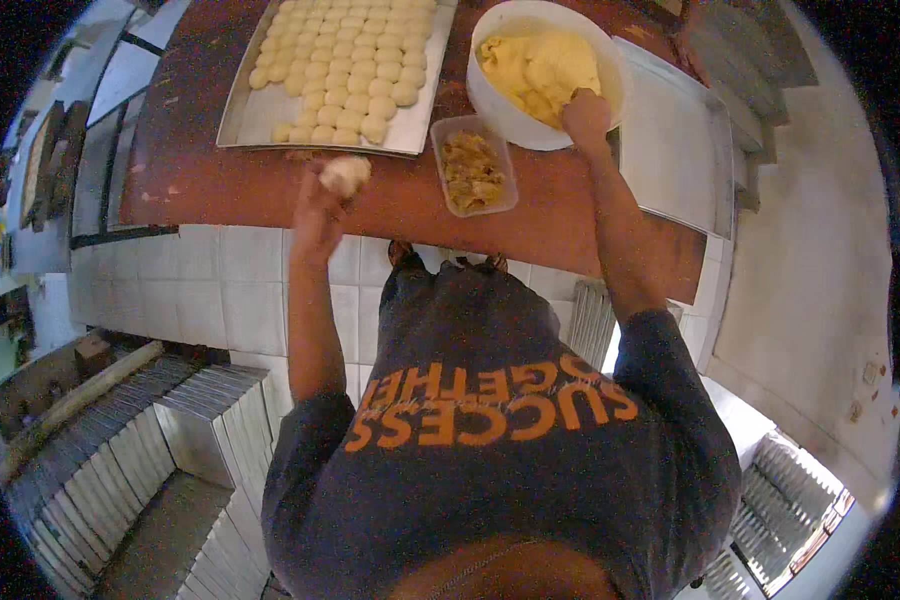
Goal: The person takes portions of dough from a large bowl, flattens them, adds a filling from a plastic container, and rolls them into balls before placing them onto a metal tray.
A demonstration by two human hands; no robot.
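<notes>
While the left hand (pixel 318 208) is gripping a pale dough piece (pixel 346 176) near the tray (pixel 248 118) | right hand (pixel 586 118) is reaching into the white bowl (pixel 508 122) at the yellow dough (pixel 545 68), grip impossible to tell | dough balls (pixel 355 70) are lining the tray | clear tub (pixel 510 190) is standing on the worktop (pixel 205 185) beside the bowl

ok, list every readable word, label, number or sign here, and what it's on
Dark shirt: large orange capitals across the chest, legible; wording not copied here.
Same shirt: thin script across the capitals, too small and blurred to read.
White bowl, dough tray, plastic container: no text visible.
</notes>
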